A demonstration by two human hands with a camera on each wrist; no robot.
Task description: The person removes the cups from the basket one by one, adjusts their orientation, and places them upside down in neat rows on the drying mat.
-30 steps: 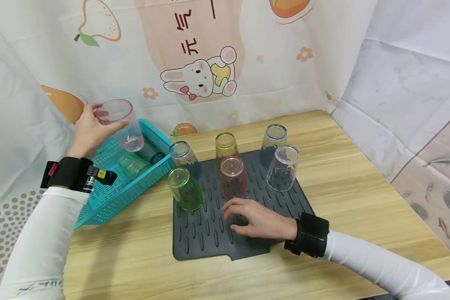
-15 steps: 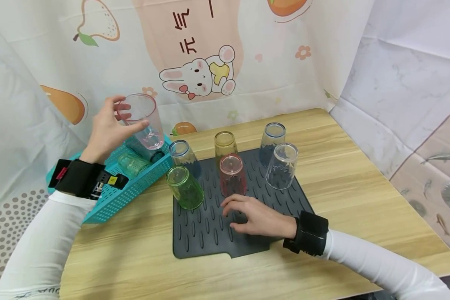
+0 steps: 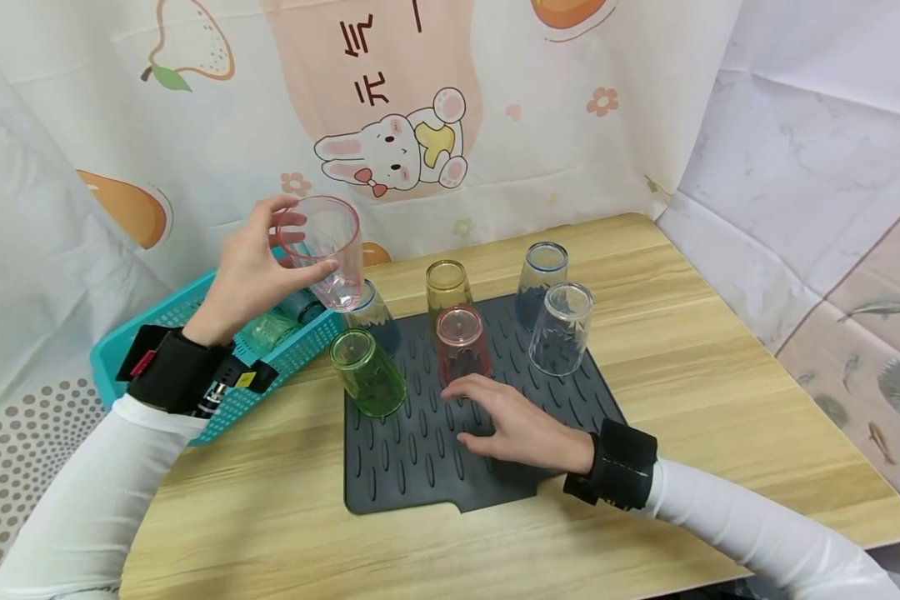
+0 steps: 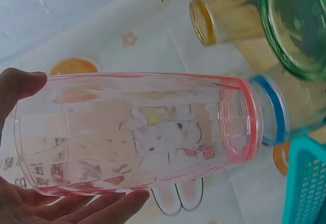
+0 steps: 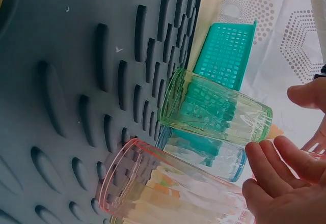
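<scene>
- The left hand (image 3: 251,271), in the upper left of the head view, grips a clear pink cup (image 3: 322,250) round its wall, thumb on one side and fingers on the other. The cup is in the air, mouth upward, above the near corner of the teal basket (image 3: 123,350) and just left of the mat.
- In the left wrist view the same pink cup (image 4: 137,132) fills the frame, with the thumb at the left edge and the fingers (image 4: 97,208) along the bottom.
- The right hand (image 3: 513,425) lies low in the middle of the head view on the dark grey ridged mat (image 3: 420,467), holding nothing. Its fingers are loosely spread and the fingertips are just beside the upturned pink cup on the mat (image 3: 461,346); whether they touch it I cannot tell.
- Six cups stand mouth down in the middle of the frame: a green cup (image 3: 366,372), the pink one, a clear cup (image 3: 561,329), and behind them a blue-rimmed cup (image 3: 375,315), a yellow cup (image 3: 447,287) and another blue-rimmed cup (image 3: 540,279).
- At least two more cups, one greenish cup (image 3: 270,329) and a darker one, lie in the basket.
- Judging by this, the work looks more than half done: six cups are placed, one is in hand and not yet turned over or set down, and the basket holds a couple more.
</scene>
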